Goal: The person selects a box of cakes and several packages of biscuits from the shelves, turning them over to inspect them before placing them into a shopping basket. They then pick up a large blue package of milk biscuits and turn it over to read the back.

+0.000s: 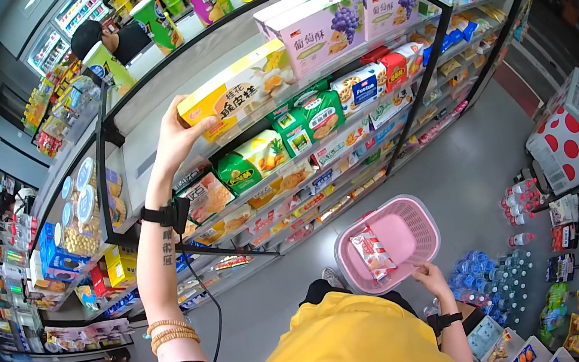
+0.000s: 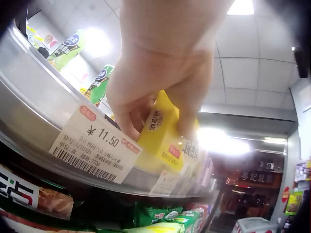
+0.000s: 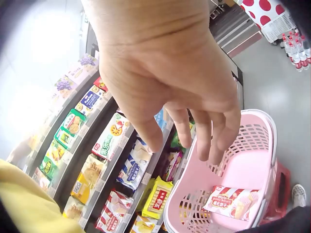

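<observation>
On the top shelf, my left hand (image 1: 179, 132) grips the near end of a yellow snack box (image 1: 236, 92), thumb on its front face and fingers on the far side. The left wrist view shows the box (image 2: 167, 133) between thumb and fingers, right behind a price tag (image 2: 95, 143) reading 11.50. My right hand (image 1: 431, 278) hangs beside the pink basket (image 1: 430, 231), holding nothing, its fingers loosely bent. Inside the basket lies a red-and-white wafer packet (image 1: 372, 253). In the right wrist view the hand (image 3: 170, 92) overlaps the basket's rim.
Purple grape-pastry boxes (image 1: 326, 31) stand beside the yellow box. Lower shelves hold green bags (image 1: 252, 162) and other biscuits. Bottled water packs (image 1: 498, 277) and a red-dotted white bin (image 1: 569, 140) stand on the floor to the right. A cable (image 1: 216, 306) hangs from my left wrist.
</observation>
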Demonstrator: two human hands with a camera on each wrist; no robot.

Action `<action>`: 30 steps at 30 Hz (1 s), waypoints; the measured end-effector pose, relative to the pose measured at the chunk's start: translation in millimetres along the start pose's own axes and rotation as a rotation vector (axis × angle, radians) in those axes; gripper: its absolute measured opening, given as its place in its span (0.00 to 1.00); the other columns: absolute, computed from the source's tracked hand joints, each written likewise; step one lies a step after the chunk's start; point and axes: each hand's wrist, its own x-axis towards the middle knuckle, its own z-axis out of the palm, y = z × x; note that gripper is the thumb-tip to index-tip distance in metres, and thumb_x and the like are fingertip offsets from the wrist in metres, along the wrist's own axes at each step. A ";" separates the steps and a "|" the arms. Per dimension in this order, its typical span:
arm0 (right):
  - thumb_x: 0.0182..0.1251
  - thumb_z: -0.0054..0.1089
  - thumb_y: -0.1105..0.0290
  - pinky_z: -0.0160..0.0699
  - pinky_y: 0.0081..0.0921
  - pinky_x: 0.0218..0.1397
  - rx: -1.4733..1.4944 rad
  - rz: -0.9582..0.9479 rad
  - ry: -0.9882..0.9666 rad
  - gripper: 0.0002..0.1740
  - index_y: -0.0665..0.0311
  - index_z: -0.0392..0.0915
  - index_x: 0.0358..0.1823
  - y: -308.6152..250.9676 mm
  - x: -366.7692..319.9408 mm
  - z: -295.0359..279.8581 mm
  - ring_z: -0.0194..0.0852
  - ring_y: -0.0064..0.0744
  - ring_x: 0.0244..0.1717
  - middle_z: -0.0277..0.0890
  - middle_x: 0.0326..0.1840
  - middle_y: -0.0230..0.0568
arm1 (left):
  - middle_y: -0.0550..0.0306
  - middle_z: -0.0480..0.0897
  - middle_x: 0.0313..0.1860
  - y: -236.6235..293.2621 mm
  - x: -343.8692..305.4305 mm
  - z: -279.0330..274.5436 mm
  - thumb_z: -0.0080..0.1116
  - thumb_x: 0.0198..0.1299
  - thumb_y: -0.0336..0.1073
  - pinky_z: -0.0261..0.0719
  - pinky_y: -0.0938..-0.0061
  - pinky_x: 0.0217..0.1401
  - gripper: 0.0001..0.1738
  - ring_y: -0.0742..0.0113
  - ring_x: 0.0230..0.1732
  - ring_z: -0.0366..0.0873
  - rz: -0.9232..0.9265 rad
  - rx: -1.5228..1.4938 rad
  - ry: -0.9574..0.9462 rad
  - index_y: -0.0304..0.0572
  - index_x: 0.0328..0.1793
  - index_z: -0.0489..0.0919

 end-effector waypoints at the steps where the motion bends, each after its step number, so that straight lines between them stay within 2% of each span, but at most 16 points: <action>1: 0.68 0.71 0.68 0.79 0.25 0.42 0.005 -0.009 0.000 0.24 0.70 0.81 0.62 4.0 1.7 -1.2 0.81 0.24 0.37 0.84 0.36 0.34 | 0.54 0.85 0.56 0.3 -1.5 -1.4 0.80 0.60 0.33 0.81 0.71 0.64 0.33 0.70 0.59 0.82 -0.004 -0.034 -0.003 0.35 0.67 0.75; 6: 0.69 0.69 0.68 0.77 0.23 0.40 0.036 -0.009 0.006 0.22 0.70 0.82 0.62 6.8 6.8 -18.1 0.80 0.23 0.35 0.83 0.33 0.33 | 0.47 0.83 0.65 -7.5 -9.0 -10.1 0.80 0.59 0.32 0.77 0.66 0.73 0.40 0.63 0.67 0.80 -0.003 -0.119 -0.042 0.34 0.75 0.70; 12: 0.69 0.68 0.68 0.76 0.23 0.39 0.008 -0.020 -0.003 0.22 0.69 0.82 0.62 -0.5 10.8 -35.4 0.81 0.23 0.35 0.83 0.33 0.32 | 0.43 0.78 0.73 -21.5 -18.9 -10.9 0.80 0.59 0.35 0.71 0.58 0.79 0.43 0.54 0.76 0.74 -0.066 -0.041 -0.109 0.33 0.77 0.68; 15: 0.70 0.67 0.68 0.76 0.23 0.39 0.000 -0.020 0.003 0.22 0.69 0.82 0.62 -7.7 11.7 -39.7 0.82 0.24 0.36 0.83 0.34 0.33 | 0.46 0.79 0.68 -3.1 -36.5 14.1 0.79 0.58 0.37 0.72 0.56 0.76 0.40 0.51 0.71 0.75 0.067 0.281 0.305 0.37 0.75 0.71; 18: 0.70 0.67 0.68 0.77 0.23 0.39 -0.022 -0.003 -0.015 0.22 0.69 0.82 0.62 -7.2 13.9 -43.1 0.83 0.24 0.36 0.83 0.35 0.33 | 0.50 0.78 0.56 38.2 -61.5 40.0 0.78 0.57 0.36 0.70 0.57 0.67 0.35 0.52 0.60 0.75 0.397 0.682 0.674 0.42 0.70 0.74; 19: 0.70 0.68 0.68 0.77 0.23 0.40 -0.031 0.004 -0.024 0.22 0.69 0.82 0.62 -5.7 15.3 -45.1 0.83 0.25 0.37 0.83 0.35 0.34 | 0.53 0.75 0.47 65.3 -73.3 56.0 0.77 0.56 0.33 0.65 0.59 0.60 0.32 0.54 0.51 0.71 0.544 0.759 0.676 0.46 0.67 0.76; 20: 0.70 0.68 0.68 0.77 0.23 0.40 -0.031 0.005 -0.023 0.22 0.69 0.82 0.62 -1.4 17.9 -47.3 0.83 0.25 0.37 0.84 0.36 0.34 | 0.54 0.75 0.48 91.8 -90.2 75.0 0.77 0.55 0.33 0.64 0.59 0.59 0.32 0.55 0.51 0.70 0.567 0.724 0.627 0.48 0.66 0.78; 21: 0.69 0.68 0.68 0.77 0.23 0.40 -0.033 0.007 -0.023 0.22 0.68 0.82 0.62 4.6 22.7 -49.4 0.83 0.25 0.37 0.84 0.36 0.34 | 0.57 0.73 0.46 120.7 -105.0 92.1 0.78 0.53 0.34 0.63 0.60 0.56 0.29 0.56 0.48 0.69 0.721 0.705 0.578 0.51 0.62 0.81; 22: 0.69 0.68 0.68 0.77 0.23 0.40 -0.038 0.010 -0.024 0.22 0.68 0.82 0.62 10.2 25.9 -50.9 0.83 0.25 0.37 0.84 0.36 0.35 | 0.61 0.71 0.40 152.1 -127.3 108.1 0.81 0.49 0.36 0.61 0.62 0.54 0.22 0.58 0.46 0.68 0.726 0.693 0.523 0.51 0.52 0.86; 23: 0.69 0.68 0.68 0.78 0.24 0.41 -0.047 0.017 -0.025 0.22 0.69 0.82 0.62 13.4 26.4 -52.5 0.83 0.25 0.36 0.84 0.35 0.35 | 0.54 0.71 0.44 178.6 -153.4 116.4 0.82 0.45 0.37 0.64 0.57 0.53 0.29 0.53 0.44 0.67 0.757 0.843 0.333 0.51 0.55 0.82; 25: 0.68 0.69 0.69 0.80 0.25 0.42 -0.067 0.031 -0.033 0.23 0.72 0.82 0.61 17.0 32.3 -54.7 0.82 0.24 0.35 0.83 0.33 0.35 | 0.58 0.72 0.39 214.8 -178.7 138.6 0.83 0.43 0.40 0.67 0.65 0.43 0.16 0.59 0.38 0.68 0.638 0.301 0.259 0.56 0.35 0.85; 27: 0.68 0.69 0.68 0.81 0.25 0.41 -0.111 -0.012 -0.050 0.23 0.72 0.82 0.61 26.9 49.6 -53.2 0.82 0.25 0.35 0.84 0.33 0.35 | 0.58 0.73 0.40 235.5 -179.6 160.1 0.80 0.44 0.44 0.68 0.65 0.41 0.16 0.59 0.39 0.68 0.783 0.111 0.234 0.57 0.37 0.84; 30: 0.68 0.70 0.66 0.82 0.26 0.43 -0.194 -0.033 -0.079 0.24 0.71 0.82 0.62 11.2 60.5 -50.6 0.84 0.27 0.36 0.85 0.34 0.37 | 0.56 0.72 0.49 234.2 -171.1 185.9 0.73 0.46 0.60 0.69 0.56 0.46 0.31 0.54 0.47 0.66 1.112 0.115 0.307 0.58 0.53 0.78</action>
